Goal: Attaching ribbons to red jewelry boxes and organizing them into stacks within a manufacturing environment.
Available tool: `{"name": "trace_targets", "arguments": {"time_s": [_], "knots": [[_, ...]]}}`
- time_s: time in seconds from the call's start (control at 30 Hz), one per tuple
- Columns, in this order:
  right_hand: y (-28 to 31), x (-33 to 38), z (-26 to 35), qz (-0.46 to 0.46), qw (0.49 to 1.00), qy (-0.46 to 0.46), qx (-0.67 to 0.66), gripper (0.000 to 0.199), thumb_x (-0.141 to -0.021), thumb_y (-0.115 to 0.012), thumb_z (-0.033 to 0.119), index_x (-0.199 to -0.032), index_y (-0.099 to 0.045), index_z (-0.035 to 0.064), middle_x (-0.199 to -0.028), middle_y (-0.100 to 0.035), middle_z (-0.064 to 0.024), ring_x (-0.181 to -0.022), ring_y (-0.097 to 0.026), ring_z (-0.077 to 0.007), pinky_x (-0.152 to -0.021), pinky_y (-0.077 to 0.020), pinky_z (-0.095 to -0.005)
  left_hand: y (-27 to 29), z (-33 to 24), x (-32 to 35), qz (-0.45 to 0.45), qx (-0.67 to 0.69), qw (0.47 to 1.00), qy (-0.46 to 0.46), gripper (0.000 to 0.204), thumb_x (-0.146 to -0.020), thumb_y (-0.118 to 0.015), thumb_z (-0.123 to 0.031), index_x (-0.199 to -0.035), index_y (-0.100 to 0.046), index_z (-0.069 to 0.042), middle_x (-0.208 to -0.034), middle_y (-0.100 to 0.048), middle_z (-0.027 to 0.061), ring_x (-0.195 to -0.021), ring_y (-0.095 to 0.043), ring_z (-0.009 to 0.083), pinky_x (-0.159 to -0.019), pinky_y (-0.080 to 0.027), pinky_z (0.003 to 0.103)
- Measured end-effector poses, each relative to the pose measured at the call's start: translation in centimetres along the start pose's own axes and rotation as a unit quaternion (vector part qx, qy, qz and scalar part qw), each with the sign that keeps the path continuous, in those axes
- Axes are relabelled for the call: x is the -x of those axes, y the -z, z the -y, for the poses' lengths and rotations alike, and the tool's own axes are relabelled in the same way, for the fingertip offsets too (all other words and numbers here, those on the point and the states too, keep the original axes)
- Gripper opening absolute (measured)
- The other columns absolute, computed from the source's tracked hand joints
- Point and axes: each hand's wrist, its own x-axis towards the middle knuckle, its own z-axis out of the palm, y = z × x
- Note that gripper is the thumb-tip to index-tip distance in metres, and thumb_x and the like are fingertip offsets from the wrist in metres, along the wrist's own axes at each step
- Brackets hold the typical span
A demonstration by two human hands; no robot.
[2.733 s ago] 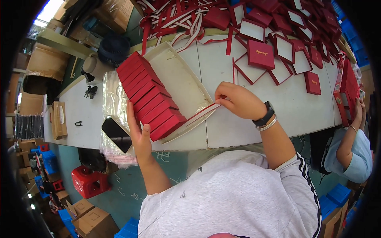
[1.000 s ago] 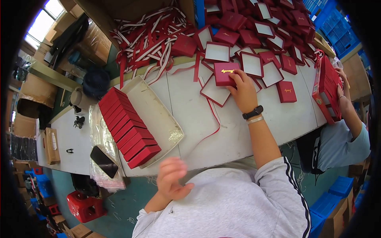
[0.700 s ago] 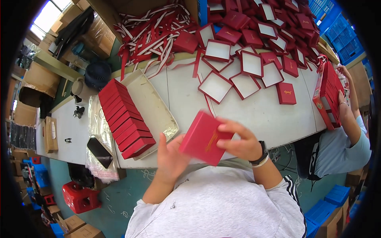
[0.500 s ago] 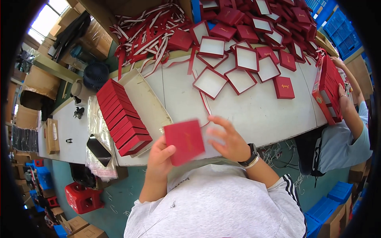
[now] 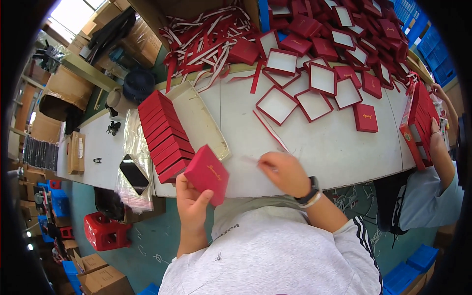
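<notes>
Crimson gift boxes (image 5: 167, 135) stand in a close row along the left side of a shallow off-white tray (image 5: 201, 115). Beside the row's near end, the left hand (image 5: 191, 209) holds a square gold-lettered box (image 5: 209, 173) tilted, its grip pinching the lower part between thumb and fingers. Beyond, a tangle of ribbons (image 5: 211, 42) fills a brown cardboard carton (image 5: 252, 11). A single red-and-white ribbon (image 5: 272, 130) lies on the desk (image 5: 324, 152), just beyond the right hand (image 5: 287, 173); those fingertips are blurred, so I cannot tell whether that grip pinches anything. Farther right, open box halves (image 5: 277, 105) show white insides. At far right, a co-worker's hand (image 5: 435, 127) touches a red carton (image 5: 417, 129).
</notes>
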Motion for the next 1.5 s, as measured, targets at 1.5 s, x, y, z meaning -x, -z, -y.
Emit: {"name": "trace_targets", "arguments": {"time_s": [1.5], "knots": [[6.5,2.8,5.8,-0.242,0.959,0.057,0.135,0.024,-0.068,-0.067,0.005,-0.091,-0.061,0.0012,-0.088,-0.058,-0.0070,-0.078,-0.057,-0.0222,-0.067,-0.0477,-0.0322,-10.8,2.5,-2.0,0.089,-0.338,0.923,-0.163,0.014,-0.064,-0.066,0.007,-0.076,-0.063,-0.001,-0.064,-0.045,0.0034,-0.055,-0.045,0.0124,-0.047,-0.034,0.024]]}}
